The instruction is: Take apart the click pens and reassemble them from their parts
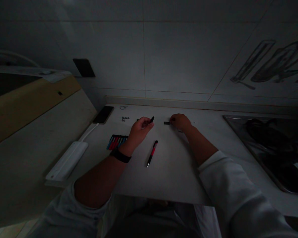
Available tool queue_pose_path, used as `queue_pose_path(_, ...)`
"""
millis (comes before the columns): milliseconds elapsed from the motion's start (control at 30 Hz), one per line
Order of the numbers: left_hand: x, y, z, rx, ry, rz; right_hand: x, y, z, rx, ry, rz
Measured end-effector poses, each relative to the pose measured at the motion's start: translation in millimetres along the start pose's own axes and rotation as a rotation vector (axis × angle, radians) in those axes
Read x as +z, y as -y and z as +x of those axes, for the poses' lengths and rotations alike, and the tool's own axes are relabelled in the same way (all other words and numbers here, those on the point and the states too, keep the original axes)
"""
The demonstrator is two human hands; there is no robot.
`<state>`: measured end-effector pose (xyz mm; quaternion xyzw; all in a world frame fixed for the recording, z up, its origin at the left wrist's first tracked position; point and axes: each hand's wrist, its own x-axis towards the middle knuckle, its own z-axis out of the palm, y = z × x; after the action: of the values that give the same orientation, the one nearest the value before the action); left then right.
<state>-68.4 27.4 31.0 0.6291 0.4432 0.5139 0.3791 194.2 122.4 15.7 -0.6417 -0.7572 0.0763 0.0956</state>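
My left hand point(141, 128), with a black band on the wrist, is closed on a small black cylindrical part point(152, 119) held above the counter. To its right, my right hand point(180, 121) is pinched low at the countertop; whatever its fingertips grip is hidden. A short dark flat piece point(166, 123) lies just left of those fingertips. Between my forearms rests a red and black pen point(152, 153), its silver tip toward me. Partly behind my left wrist, red, blue and black pen-like pieces point(115, 142) lie side by side.
Several small metal parts point(125, 118) and a thin ring point(123, 107) lie at the back left. A phone point(103, 114) and a white power strip point(67, 161) with a cable line the left edge. On the right is a dark, metal-rimmed recess point(238, 133). A tiled wall point(176, 59) stands behind.
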Motion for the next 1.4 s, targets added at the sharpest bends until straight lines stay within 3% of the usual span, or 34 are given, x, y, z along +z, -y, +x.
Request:
queue_pose_path(133,-1.6,1.2,1.4,0.007,-0.022,0.014,-5.4,4.5,-0.8,-0.023,-0.069,0.041)
queue_pose_path(233,-3.3,2.9,3.3,0.010,-0.063,0.005,-11.6,23.9,-7.5,-0.135,-0.145,0.139)
queue_pose_path(400,-5.4,3.2,5.7,0.033,-0.122,-0.031,-6.3,83.2,-37.5,-0.465,-0.005,0.225)
queue_pose_path(567,-5.7,-1.1,4.3,0.037,-0.119,-0.035,11.1,120.0,-65.2,-0.495,0.102,0.061)
queue_pose_path(733,-6.7,-2.9,3.3,0.022,-0.123,-0.046,4.3,119.0,-69.8,-0.500,0.088,0.042)
queue_pose_path(933,-7.1,-2.5,3.0,0.019,-0.127,-0.028,-42.5,82.6,-60.7,-0.484,-0.113,0.223)
queue_pose_path(1133,-5.1,-1.5,2.1,-0.011,-0.115,-0.033,-88.1,2.4,-60.7,-0.317,-0.314,0.374)
queue_pose_path(1267,-4.6,0.5,3.0,-0.025,-0.113,-0.044,-83.6,-70.5,-57.0,-0.103,-0.475,0.418)
queue_pose_path(1400,-3.0,4.8,4.1,-0.040,-0.106,-0.047,-51.1,-127.8,-52.6,0.186,-0.540,0.461)
